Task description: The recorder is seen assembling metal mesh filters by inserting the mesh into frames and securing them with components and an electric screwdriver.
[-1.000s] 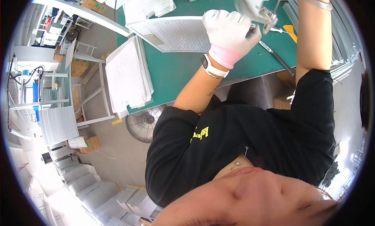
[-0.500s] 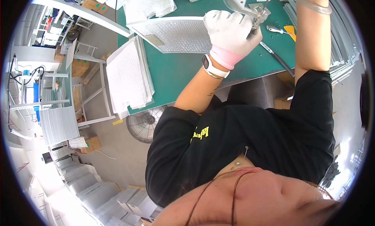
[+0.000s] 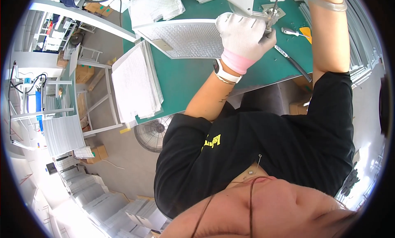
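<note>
My left hand, in a white knitted glove with a pink cuff, is closed over the right end of a framed mesh panel. The panel has a light metal frame and a small beige plate on its near side. Its right end is hidden behind my glove. Right beside my fingertips stands a bench machine with a pale head, a clear guard and an upright metal rod. My right forearm reaches up past the top edge, a clear ring around it; my right hand is out of view.
A screwdriver, an orange scraper and a black-handled tool lie right of the machine. Mesh sheets are stacked at the green table's left edge. Metal strips lie at far right. A floor fan stands below.
The machine's pale head sits slightly lower in the picture and more of its plate shows. My left hand stays closed at the panel's end, shifted only slightly. My right forearm has barely moved.
</note>
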`<state>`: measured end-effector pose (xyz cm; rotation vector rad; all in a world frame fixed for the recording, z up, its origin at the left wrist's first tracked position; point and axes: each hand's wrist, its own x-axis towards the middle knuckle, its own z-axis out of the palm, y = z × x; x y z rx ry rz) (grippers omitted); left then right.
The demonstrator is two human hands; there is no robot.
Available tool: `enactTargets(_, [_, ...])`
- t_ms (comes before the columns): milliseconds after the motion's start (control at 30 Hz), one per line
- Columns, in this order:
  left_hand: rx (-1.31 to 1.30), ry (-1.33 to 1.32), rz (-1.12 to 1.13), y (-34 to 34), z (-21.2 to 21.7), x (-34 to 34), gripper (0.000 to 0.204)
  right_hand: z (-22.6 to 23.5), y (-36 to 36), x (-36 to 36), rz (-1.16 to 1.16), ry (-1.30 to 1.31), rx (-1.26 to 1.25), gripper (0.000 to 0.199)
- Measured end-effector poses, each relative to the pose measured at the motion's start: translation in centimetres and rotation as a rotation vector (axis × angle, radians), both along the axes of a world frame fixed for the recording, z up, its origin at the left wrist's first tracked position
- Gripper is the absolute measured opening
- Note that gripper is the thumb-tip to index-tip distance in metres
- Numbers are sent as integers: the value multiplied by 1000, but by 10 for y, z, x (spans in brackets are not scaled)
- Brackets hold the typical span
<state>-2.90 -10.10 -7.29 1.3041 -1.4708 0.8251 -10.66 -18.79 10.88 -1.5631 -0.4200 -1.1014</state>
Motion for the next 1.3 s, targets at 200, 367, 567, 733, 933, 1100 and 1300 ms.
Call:
enactTargets(200, [13, 14, -46, -2, 3, 3, 16, -9, -3, 6, 73, 48, 71, 39])
enactTargets(367, [138, 72, -63, 5, 1, 2, 12, -11, 4, 7, 121, 71, 102, 40])
enactTargets(567, [73, 224, -202, 4, -11, -1, 15, -16, -3, 42, 1120, -200, 563, 45])
enactTargets(733, [107, 95, -238, 4, -14, 6, 19, -25, 4, 23, 664, 84, 396, 47])
enactTargets(933, [124, 157, -259, 6, -2, -2, 14, -39, -3, 16, 649, 53, 425, 45])
enactTargets(1100, [219, 138, -174, 17, -18, 9, 15, -54, -8, 29, 706, 37, 449, 44])
enactTargets(1300, [243, 155, -249, 25, -9, -3, 19, -35, 6, 10, 577, -28, 658, 38])
